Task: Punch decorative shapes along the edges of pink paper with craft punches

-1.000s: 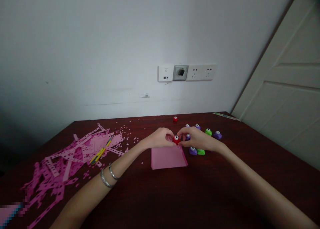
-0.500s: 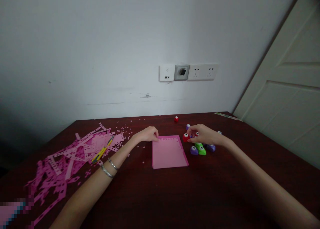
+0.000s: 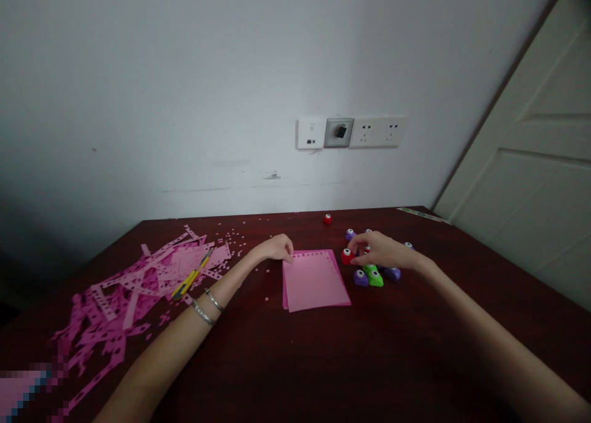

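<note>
Two or more pink paper sheets (image 3: 316,284) lie stacked on the dark table, with small punched holes along the top sheet's far and right edges. My left hand (image 3: 276,248) is closed, pinching the paper's far left corner between thumb and fingers. To the right of the paper, my right hand (image 3: 381,250) has its thumb and fingertips curled on a red craft punch (image 3: 347,257) with a white top. Around and partly under that hand sit a green punch (image 3: 375,277), a purple punch (image 3: 361,278) and several others.
Pink paper scraps (image 3: 129,294) are heaped on the left with a yellow utility knife (image 3: 191,277) on top. Tiny punched bits are scattered nearby. Another red punch (image 3: 327,219) stands near the wall. Wall sockets (image 3: 376,132) and a white door (image 3: 545,164) are behind.
The top sheet has turned slightly, so its near left corner sits farther right of the sheet below. My right hand stays at the red punch. The whole view has shifted a little.
</note>
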Available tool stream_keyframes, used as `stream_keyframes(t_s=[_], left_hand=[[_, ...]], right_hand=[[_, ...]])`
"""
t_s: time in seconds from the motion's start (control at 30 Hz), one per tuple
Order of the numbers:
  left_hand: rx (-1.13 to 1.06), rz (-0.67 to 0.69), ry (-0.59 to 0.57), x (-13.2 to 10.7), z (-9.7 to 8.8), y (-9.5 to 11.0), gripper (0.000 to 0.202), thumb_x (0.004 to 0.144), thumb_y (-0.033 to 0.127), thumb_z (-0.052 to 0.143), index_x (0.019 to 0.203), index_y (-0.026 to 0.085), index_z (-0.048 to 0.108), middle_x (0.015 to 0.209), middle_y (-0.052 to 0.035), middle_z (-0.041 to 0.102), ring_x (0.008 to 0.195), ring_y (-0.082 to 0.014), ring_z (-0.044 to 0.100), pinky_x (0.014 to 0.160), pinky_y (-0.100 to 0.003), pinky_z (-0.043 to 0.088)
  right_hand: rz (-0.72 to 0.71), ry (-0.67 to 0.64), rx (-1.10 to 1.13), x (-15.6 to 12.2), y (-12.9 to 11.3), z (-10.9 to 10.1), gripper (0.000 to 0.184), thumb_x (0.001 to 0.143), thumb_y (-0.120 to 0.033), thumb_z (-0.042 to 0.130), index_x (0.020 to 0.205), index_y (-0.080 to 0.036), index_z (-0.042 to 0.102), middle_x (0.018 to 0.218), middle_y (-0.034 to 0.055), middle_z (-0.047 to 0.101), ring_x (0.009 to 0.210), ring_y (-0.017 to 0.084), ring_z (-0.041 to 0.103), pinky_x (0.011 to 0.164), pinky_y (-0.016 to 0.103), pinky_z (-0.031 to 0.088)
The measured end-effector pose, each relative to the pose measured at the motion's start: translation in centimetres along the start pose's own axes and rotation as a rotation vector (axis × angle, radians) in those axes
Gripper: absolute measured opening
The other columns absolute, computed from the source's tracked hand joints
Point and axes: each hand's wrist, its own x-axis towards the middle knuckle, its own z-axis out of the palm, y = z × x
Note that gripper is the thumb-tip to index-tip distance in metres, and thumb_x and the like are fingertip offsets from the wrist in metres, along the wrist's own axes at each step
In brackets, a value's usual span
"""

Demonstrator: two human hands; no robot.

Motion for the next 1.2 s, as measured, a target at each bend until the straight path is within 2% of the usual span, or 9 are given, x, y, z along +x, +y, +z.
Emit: stream_keyframes(t_s=[0.23,0.5,0.7,0.9,1.2], left_hand=[[-0.273,-0.053,0.0,-0.9,-1.5,0.6,0.015,0.056,0.027,0.067,0.064,0.015,0.063,0.053,0.0018,0.057,0.049,-0.0092,0.049,0.049,-0.024,0.039],[-0.484,-0.056,0.011,-1.5,-2.6,0.5,0.017,0.056,0.025,0.068,0.069,0.015,0.066,0.061,-0.0009,0.062,0.059,-0.0113,0.056,0.058,-0.026,0.046],[-0.657,-0.06,-0.053,-1.6,-3.1,0.0,0.017,0.057,0.024,0.069,0.071,0.015,0.066,0.068,-0.0025,0.064,0.063,-0.0109,0.058,0.063,-0.026,0.047],[-0.72,-0.109,-0.06,-1.3,-2.9,-0.5,0.018,0.056,0.023,0.071,0.072,0.016,0.067,0.072,-0.0033,0.064,0.067,-0.0105,0.058,0.067,-0.026,0.047],[-0.743,-0.101,-0.092,-0.6,-2.3,-1.5,0.018,0.058,0.023,0.073,0.073,0.014,0.068,0.073,-0.0044,0.065,0.067,-0.0113,0.058,0.069,-0.027,0.047]], right_hand=[[-0.008,-0.012,-0.003,0.1,0.4,0.0,0.028,0.068,-0.038,0.063,0.087,-0.017,0.067,0.075,0.0042,0.065,0.068,0.016,0.058,0.061,0.025,0.043],[0.022,-0.024,-0.008,0.2,0.7,0.3,0.027,0.068,-0.038,0.064,0.087,-0.019,0.066,0.076,0.0034,0.065,0.071,0.017,0.059,0.062,0.026,0.044],[0.011,0.009,0.023,0.4,1.3,0.6,0.028,0.067,-0.04,0.064,0.086,-0.019,0.065,0.076,0.0032,0.065,0.069,0.016,0.058,0.061,0.027,0.043],[-0.022,0.012,0.061,0.4,1.3,0.6,0.029,0.068,-0.04,0.064,0.087,-0.018,0.065,0.074,0.0025,0.064,0.066,0.015,0.056,0.06,0.026,0.043],[-0.014,0.023,0.058,0.4,1.0,0.6,0.031,0.068,-0.041,0.065,0.087,-0.017,0.065,0.076,0.0039,0.065,0.068,0.016,0.057,0.059,0.026,0.043]])
